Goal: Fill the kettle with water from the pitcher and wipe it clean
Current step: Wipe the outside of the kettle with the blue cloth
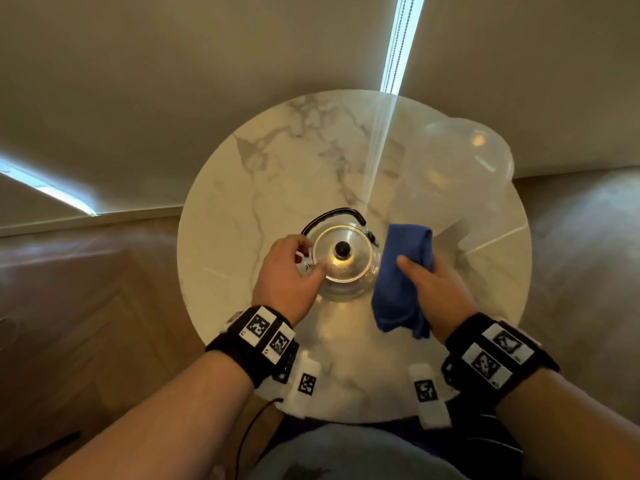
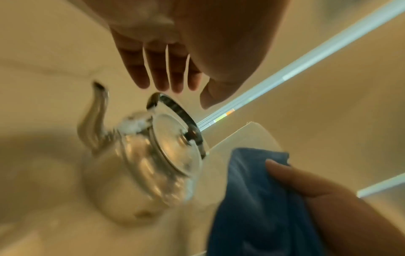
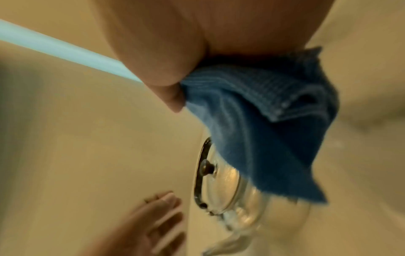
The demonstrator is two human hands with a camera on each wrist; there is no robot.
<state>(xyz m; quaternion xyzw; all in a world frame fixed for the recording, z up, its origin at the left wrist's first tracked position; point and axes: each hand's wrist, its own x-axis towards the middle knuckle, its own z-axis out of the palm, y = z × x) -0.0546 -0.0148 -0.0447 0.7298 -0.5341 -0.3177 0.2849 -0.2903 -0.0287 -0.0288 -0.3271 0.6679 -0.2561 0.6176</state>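
Head: right hand (image 1: 437, 285) around cloth (image 1: 401, 278)

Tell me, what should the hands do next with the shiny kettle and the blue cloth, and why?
Probably the right hand should bring the blue cloth against the kettle and start rubbing its side. The lid is on, the cloth hangs right beside the kettle, and the pitcher stands apart at the back, so wiping seems next. The left hand, open by the spout side, could steady the kettle.

Kettle (image 3: 221, 187) right flank behind blue cloth (image 3: 258, 110); wrist views motion-blurred.
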